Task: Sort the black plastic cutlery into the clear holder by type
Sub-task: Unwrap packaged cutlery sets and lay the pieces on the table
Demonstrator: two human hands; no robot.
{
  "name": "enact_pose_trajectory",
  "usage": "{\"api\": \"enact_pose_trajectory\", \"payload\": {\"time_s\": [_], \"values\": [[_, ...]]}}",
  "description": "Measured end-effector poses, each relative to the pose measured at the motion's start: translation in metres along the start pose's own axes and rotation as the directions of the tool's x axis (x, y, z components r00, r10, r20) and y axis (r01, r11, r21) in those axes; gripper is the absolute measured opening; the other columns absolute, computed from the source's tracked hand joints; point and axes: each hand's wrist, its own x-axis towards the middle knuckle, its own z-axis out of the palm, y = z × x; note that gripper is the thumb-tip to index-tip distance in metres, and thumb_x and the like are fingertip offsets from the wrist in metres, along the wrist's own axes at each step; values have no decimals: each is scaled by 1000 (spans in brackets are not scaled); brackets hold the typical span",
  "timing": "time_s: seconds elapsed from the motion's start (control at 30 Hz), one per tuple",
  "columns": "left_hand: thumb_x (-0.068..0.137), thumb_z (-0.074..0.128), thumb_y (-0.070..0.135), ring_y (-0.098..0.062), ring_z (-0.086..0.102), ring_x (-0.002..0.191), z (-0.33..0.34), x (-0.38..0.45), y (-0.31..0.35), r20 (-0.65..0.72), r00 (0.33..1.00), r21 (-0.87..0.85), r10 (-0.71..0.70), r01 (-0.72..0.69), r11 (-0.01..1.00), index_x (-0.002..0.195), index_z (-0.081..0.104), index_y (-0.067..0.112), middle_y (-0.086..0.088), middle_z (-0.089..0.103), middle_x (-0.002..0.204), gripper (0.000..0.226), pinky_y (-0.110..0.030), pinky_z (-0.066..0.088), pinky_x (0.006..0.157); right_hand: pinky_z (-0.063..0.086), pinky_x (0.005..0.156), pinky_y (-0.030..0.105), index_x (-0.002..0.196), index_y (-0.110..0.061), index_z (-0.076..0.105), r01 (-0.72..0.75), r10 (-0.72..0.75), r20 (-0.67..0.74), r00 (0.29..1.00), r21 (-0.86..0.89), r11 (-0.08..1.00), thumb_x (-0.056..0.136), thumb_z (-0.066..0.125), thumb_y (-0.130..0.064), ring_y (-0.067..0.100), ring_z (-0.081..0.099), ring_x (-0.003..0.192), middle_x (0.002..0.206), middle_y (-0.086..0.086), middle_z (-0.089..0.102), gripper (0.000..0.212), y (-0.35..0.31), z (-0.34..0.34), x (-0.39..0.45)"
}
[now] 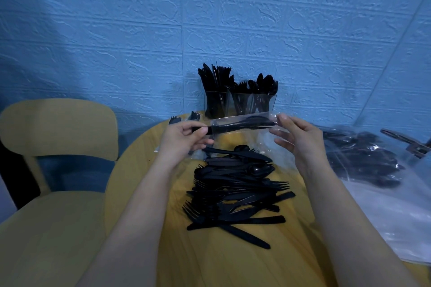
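clear wrapper (242, 124) at mid-frame is being stripped: left hand (184, 141) grip pinches the cutlery handles, right hand (296, 140) grip pinches the wrapper end, so next likely pull free, then sort into the clear holder (240, 105) behind.

A yellow chair (58, 128) stands beside a blue wall (210, 18).

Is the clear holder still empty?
No, the clear holder already has black cutlery standing upright in it.
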Motion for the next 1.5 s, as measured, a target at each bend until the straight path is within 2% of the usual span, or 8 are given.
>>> {"api": "enact_pose_trajectory", "payload": {"time_s": [0.37,0.63,0.8,0.97,1.17,1.3,1.4,1.5], "values": [[89,59,-1,-4,68,62,-18,10,-7,-168,984,13,67,-65,998,85,62,11,-9,66,83,13,-12,54,62,54,65,20,79,-9,65,203,-65,-388,920,328,922,90,64,-12,12,70,71,65,-4,69,11,-4,-22,11],[88,62,1,-3,66,66,-8,11,-17,-98,991,249,94,-67,966,78,61,16,0,67,75,18,-16,54,71,51,85,20,96,-13,70,351,-376,-285,882,-135,927,93,60,-28,7,68,94,92,-4,72,18,7,-10,8],[88,61,0,-13,66,74,-16,12,-23,-167,981,304,96,-41,952,76,59,18,2,65,74,22,-31,53,80,52,89,24,101,-9,66,472,-420,-450,788,3,882,96,55,-18,11,67,100,96,-1,70,15,3,-13,8],[87,64,6,-8,67,76,-6,8,-19,-15,998,331,59,-51,942,80,61,19,-2,70,82,15,-26,53,80,50,91,29,97,-24,69,362,-393,-4,920,-381,851,93,59,-27,7,63,99,101,-8,69,11,13,-12,9],[81,73,19,-4,59,85,0,6,-22,204,979,603,3,-128,787,78,65,27,12,65,84,12,-15,45,77,36,89,25,113,-19,66,423,-227,359,905,-811,405,95,49,-42,13,54,109,118,-5,62,34,33,-7,7],[78,74,31,-1,55,90,-7,4,-19,320,939,656,-127,-123,745,88,68,27,16,64,93,12,-8,40,72,11,117,42,118,-23,64,415,-100,405,909,-901,124,95,32,-57,15,49,122,125,-6,62,53,37,-7,10],[85,64,37,-2,56,85,-13,6,-15,207,974,585,-95,-46,810,91,66,29,12,65,92,11,-14,40,68,-3,116,44,116,-23,65,388,-166,368,915,-916,104,94,30,-59,14,45,126,123,-6,62,54,39,-7,11],[89,64,22,-11,57,90,-29,19,-26,-156,984,567,79,24,823,98,65,22,7,62,97,8,-22,42,73,3,117,42,111,-23,68,405,-321,345,882,-903,141,96,35,-55,16,47,123,118,-6,64,49,38,-5,11]]}}
